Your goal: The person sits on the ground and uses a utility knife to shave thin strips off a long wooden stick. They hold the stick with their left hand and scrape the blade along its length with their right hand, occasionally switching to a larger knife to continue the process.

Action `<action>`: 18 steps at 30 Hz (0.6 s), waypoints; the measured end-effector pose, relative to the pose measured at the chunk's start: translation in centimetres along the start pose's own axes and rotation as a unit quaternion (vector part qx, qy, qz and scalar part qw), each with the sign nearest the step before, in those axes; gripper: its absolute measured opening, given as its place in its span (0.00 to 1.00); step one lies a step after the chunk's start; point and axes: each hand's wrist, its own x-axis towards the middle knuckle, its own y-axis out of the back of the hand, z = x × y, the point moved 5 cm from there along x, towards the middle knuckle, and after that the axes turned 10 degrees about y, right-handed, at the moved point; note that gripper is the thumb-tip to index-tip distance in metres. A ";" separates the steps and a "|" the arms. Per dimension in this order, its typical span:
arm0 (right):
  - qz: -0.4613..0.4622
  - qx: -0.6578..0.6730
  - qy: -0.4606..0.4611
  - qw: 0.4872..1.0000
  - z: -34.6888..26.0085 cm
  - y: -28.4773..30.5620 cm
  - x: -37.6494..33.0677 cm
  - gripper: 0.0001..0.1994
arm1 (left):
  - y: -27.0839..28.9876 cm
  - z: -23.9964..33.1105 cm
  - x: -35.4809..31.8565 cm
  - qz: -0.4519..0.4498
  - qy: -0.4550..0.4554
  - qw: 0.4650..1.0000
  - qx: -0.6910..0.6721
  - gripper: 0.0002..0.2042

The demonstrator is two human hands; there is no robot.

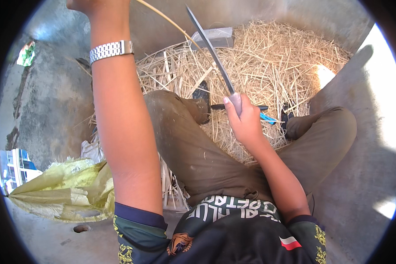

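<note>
A long knife (213, 55) is gripped by its handle in the right hand (244, 119), fingers closed round it and the thumb laid along the top, so that the blade is angled up and away from the body toward the upper left. The left hand (97, 4) is raised to the top edge of the view and is mostly cut off there; it appears closed on a thin pale strip (171, 22), though the fingers themselves cannot be made out. The strip is seen running from that hand down to the right until it meets the blade near its upper part, which suggests it is being held taut against the edge for shaving or splitting. A metal wristwatch (111, 49) is worn on the left wrist. The person is seated cross-legged on a concrete floor (53, 101), knees in brown trousers (198, 154) spread to either side. A heap of straw-coloured shavings (268, 57) is spread in front of the legs and between them, apparently where the offcuts fall. A grey block (215, 37) is set at the far side of the heap. A dark-handled tool with a blue part (251, 110) lies on the shavings just beyond the right hand. A yellow woven sack (66, 185) is crumpled on the floor to the left.
</note>
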 end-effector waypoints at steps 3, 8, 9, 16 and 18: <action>-0.013 -0.026 0.050 0.998 0.8 -1.1 0.3 0.21 | -0.3 -0.3 0.2 -0.009 0.015 1.000 0.009 0.23; -0.058 -0.137 -0.032 0.988 6.9 -3.3 -0.8 0.22 | 1.3 -0.6 2.6 -0.013 0.044 0.997 0.063 0.23; -0.035 -0.129 -0.035 0.990 7.1 -3.2 -0.8 0.21 | 1.9 -0.8 3.0 -0.044 0.054 0.994 0.079 0.25; -0.031 -0.057 0.045 0.997 -0.2 -2.1 -0.6 0.20 | 3.5 0.4 3.2 -0.051 0.036 0.995 0.073 0.23; -0.007 -0.015 0.059 0.998 0.2 -2.2 -0.9 0.20 | 3.4 0.2 2.6 -0.034 0.018 0.998 0.057 0.21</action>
